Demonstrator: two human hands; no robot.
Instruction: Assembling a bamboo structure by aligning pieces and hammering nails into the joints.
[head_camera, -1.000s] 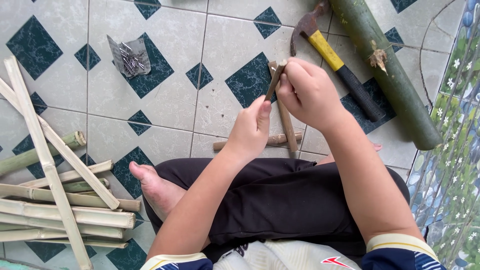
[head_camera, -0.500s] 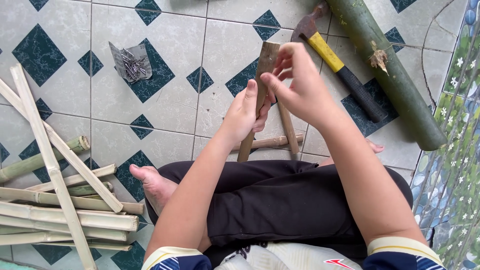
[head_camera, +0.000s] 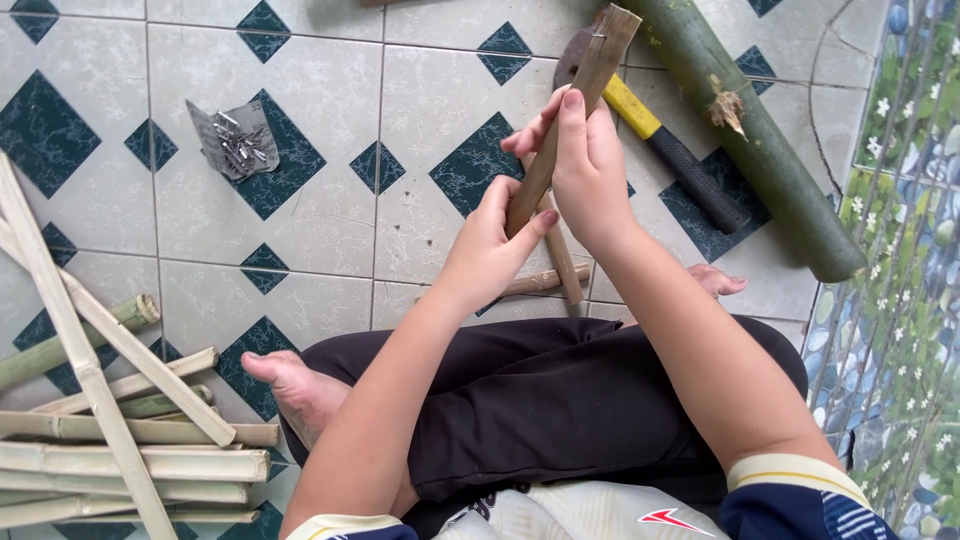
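Both hands grip 1 bamboo stick (head_camera: 575, 110), tilted: left hand (head_camera: 490, 250) low, right hand (head_camera: 580, 165) higher. Hammer (head_camera: 655, 135) lies just behind on the floor (head_camera: 330, 110).

Pale tiled floor (head_camera: 320, 120) with dark diamonds, daylight, patterned mat (head_camera: 910, 300)

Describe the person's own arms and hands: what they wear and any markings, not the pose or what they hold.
Both forearms are bare from the short sleeves down. The left hand and right hand wear no gloves, rings or watch that show. The fingers have short nails. The right sleeve is dark blue with a white and yellow striped cuff; the left sleeve barely shows, with the same cuff.
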